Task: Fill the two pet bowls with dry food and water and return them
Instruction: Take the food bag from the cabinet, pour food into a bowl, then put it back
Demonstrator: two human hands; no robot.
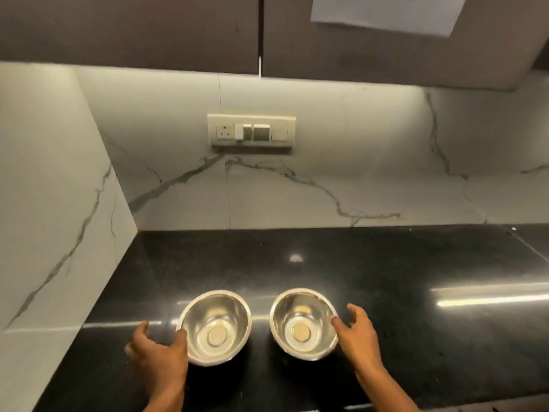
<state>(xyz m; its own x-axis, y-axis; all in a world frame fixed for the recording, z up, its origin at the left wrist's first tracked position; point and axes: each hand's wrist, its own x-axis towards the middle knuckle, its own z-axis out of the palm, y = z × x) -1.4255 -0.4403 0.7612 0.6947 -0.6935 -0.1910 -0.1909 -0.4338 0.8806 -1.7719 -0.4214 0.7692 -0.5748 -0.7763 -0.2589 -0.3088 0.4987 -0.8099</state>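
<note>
Two bowls sit side by side on the countertop (pixel 386 263) in front of me: the left bowl (pixel 214 327) at my 11 o'clock, the right bowl (pixel 304 322) at 1 o'clock, a gap between them. My left hand (pixel 157 349) is at the left bowl's outer rim, my right hand (pixel 358 334) at the right bowl's. Behind, at 12 o'clock, the switch panel (pixel 252 131) is on the backsplash (pixel 326 173), cabinets (pixel 148 28) above, a paper sheet (pixel 386 13) on the right door.

table (pixel 386 263): black, polished, streaked with light glare | backsplash (pixel 326 179): white marble with grey veins, wrapping the corner at 9 o'clock | switch panel (pixel 252 130): cream, on backsplash at 12 o'clock | cabinets (pixel 133 28): dark, overhead | paper sheet (pixel 386 11): on cabinet door at 1 o'clock
</note>
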